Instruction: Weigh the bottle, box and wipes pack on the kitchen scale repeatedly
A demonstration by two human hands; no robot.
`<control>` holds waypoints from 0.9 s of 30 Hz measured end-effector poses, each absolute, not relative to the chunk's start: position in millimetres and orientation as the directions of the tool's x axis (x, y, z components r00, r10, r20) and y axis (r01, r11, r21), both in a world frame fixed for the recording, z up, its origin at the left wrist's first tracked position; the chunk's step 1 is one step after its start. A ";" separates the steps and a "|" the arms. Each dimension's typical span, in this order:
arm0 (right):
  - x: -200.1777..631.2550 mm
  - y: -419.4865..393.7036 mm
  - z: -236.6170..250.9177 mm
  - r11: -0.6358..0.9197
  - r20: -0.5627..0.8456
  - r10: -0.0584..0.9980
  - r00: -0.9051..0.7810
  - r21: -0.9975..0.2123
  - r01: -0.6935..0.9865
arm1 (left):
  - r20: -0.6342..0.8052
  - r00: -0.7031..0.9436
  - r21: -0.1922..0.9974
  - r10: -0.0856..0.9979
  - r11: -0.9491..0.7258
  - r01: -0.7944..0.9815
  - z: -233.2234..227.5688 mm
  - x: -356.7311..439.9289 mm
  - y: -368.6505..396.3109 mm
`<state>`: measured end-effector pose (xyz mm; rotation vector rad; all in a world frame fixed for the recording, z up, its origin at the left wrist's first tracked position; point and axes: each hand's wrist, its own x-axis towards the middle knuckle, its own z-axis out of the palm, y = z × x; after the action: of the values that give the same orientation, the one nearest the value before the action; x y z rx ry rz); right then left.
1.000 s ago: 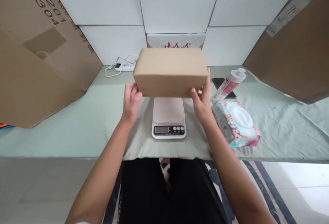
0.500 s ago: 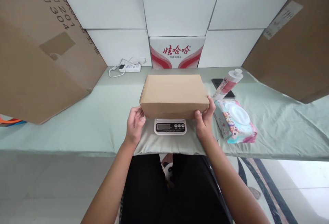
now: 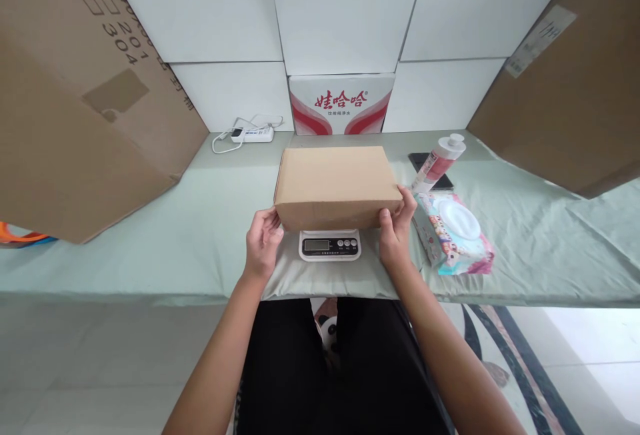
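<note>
A plain brown cardboard box point(image 3: 334, 185) rests flat on a small white kitchen scale point(image 3: 329, 246), whose display and buttons show below the box's front edge. My left hand point(image 3: 263, 242) touches the box's lower left corner with curled fingers. My right hand point(image 3: 395, 232) grips the box's lower right corner, thumb on the front face. The scale's platform is hidden under the box.
The table wears a pale green cloth point(image 3: 175, 235). A pack of wet wipes point(image 3: 453, 232), a white-and-pink tube point(image 3: 437, 162) and a dark phone point(image 3: 423, 163) lie to the right. Large cardboard boxes point(image 3: 75, 102) flank both sides; a red-printed carton point(image 3: 341, 103) and a power strip point(image 3: 250, 134) sit at the back.
The box came down from mid-air onto the scale, covering its platform. Both hands followed it down and stay at its front corners.
</note>
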<state>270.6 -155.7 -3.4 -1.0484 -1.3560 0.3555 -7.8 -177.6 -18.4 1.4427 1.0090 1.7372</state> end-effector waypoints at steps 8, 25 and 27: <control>271.6 -152.1 -7.3 0.513 0.599 0.756 0.263 -0.792 0.331 | 0.468 -0.179 0.881 0.866 -0.472 0.018 -21.6 -9.0 -175.4; 273.8 -161.1 0.9 0.512 0.617 0.745 0.254 -0.773 0.376 | 0.453 -0.174 0.891 0.874 -0.449 0.063 -22.7 -9.5 -178.0; 272.5 -162.3 12.9 0.514 0.613 0.752 0.242 -0.775 0.367 | 0.465 -0.187 0.884 0.865 -0.463 0.060 -13.8 -9.9 -176.4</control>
<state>272.5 -162.3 12.9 -1.0728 -1.3641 0.3475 -9.9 -176.4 -13.8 1.4712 1.0967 1.7138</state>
